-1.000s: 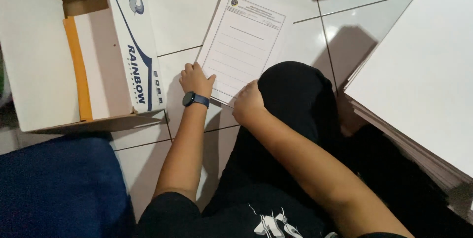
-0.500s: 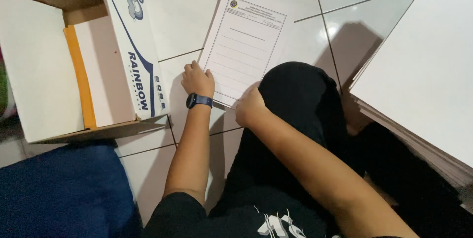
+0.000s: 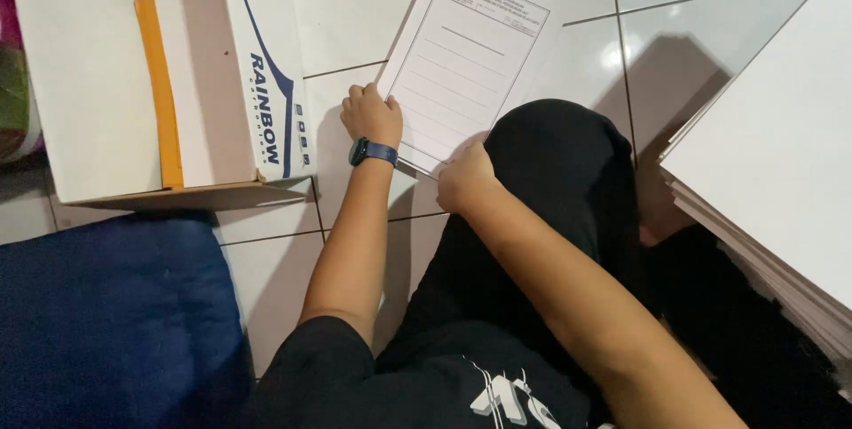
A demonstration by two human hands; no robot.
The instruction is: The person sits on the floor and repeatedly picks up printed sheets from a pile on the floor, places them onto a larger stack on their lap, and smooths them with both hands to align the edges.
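Paper (image 3: pixel 466 65) lies flat on the tiled floor (image 3: pixel 355 12), just beside the box (image 3: pixel 177 83). The left hand (image 3: pixel 371 116) curls on its left edge to keep it steady. The right hand (image 3: pixel 466 179) pinches the bottom edge near the knee (image 3: pixel 550 154).

Open white cardboard box (image 3: pixel 177 83), blue markings on flap, orange strip inside, upper left on tiled floor.
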